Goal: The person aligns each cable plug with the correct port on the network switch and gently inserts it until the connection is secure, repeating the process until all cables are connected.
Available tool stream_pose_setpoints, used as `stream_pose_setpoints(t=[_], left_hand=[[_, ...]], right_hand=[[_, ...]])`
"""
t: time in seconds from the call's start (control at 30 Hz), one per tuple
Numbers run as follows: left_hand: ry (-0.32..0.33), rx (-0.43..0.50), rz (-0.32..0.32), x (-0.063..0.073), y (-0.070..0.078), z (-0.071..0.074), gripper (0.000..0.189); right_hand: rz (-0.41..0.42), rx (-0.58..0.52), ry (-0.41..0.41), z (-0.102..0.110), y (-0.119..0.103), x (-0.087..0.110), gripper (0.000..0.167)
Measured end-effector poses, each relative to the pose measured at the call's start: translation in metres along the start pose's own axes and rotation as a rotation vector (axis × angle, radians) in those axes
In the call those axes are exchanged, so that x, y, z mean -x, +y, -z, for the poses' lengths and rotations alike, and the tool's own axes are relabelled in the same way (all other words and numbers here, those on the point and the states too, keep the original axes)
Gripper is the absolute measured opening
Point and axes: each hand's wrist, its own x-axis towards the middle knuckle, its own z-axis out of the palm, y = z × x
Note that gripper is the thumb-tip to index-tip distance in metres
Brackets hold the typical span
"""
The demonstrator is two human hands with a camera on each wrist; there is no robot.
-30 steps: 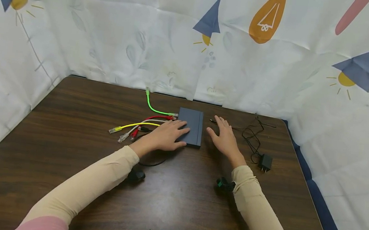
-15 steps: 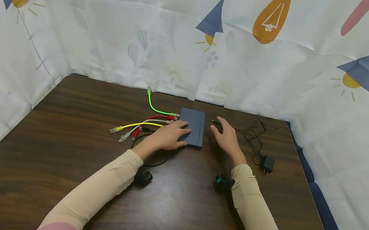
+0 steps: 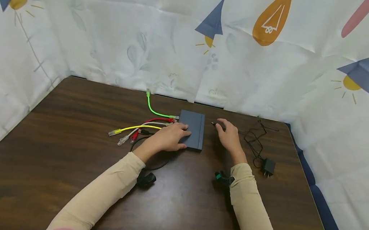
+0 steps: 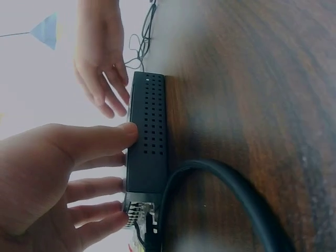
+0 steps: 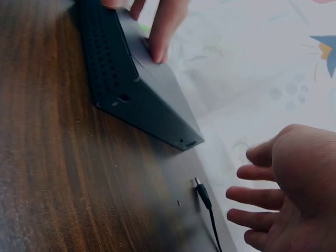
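Note:
In the head view, a flat dark blue-grey network switch point(image 3: 195, 128) lies on the table. My left hand point(image 3: 169, 137) rests on its left part with fingers spread over the top; the left wrist view shows the thumb at the vented edge point(image 4: 152, 115). Several network cables lead off the switch's left side: a green cable point(image 3: 150, 107), a yellow cable point(image 3: 134, 127), a white one and red ones. To the right, my right hand point(image 3: 229, 138) hovers over a black power cord, its fingers bent. The right wrist view shows the cord's barrel plug point(image 5: 203, 194) lying apart from the fingers.
The cord runs in loose loops point(image 3: 256, 138) to a black power adapter point(image 3: 268, 167) with its prongs toward the front. A black cable point(image 3: 157, 167) curves beneath my left wrist. White printed cloth point(image 3: 177, 38) encloses the back and sides of the brown table point(image 3: 56, 137).
My right hand has shifted slightly right toward the plug, and its fingertips have drawn closer to the thumb. My left hand stays on the switch.

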Motion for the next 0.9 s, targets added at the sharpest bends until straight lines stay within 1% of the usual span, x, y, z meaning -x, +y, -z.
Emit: stream_pose_setpoints(t=[0.1, 0.23, 0.33, 0.53, 0.67, 0.83, 0.9], left_hand=[[0.010, 0.003, -0.007, 0.001, 0.000, -0.001, 0.058], [0.033, 0.007, -0.005, 0.004, -0.001, -0.002, 0.057], [0.036, 0.015, 0.001, 0.006, 0.000, -0.005, 0.057], [0.041, 0.048, 0.003, 0.009, 0.004, -0.014, 0.057], [0.059, 0.040, 0.009, 0.009, 0.005, -0.013, 0.056], [0.060, 0.043, 0.002, 0.008, 0.003, -0.009, 0.056], [0.056, 0.048, -0.002, 0.008, 0.002, -0.008, 0.056]], right_hand=[[-0.011, -0.015, 0.018, 0.000, 0.002, -0.002, 0.037], [0.004, -0.038, 0.043, -0.001, 0.004, -0.006, 0.035], [0.014, -0.038, 0.064, -0.003, 0.007, -0.008, 0.033], [-0.003, -0.031, 0.120, -0.007, 0.015, -0.015, 0.024], [-0.009, -0.050, 0.158, -0.011, 0.019, -0.021, 0.022], [-0.006, -0.083, 0.210, -0.015, 0.018, -0.027, 0.020], [-0.024, -0.085, 0.212, -0.015, 0.017, -0.028, 0.020]])
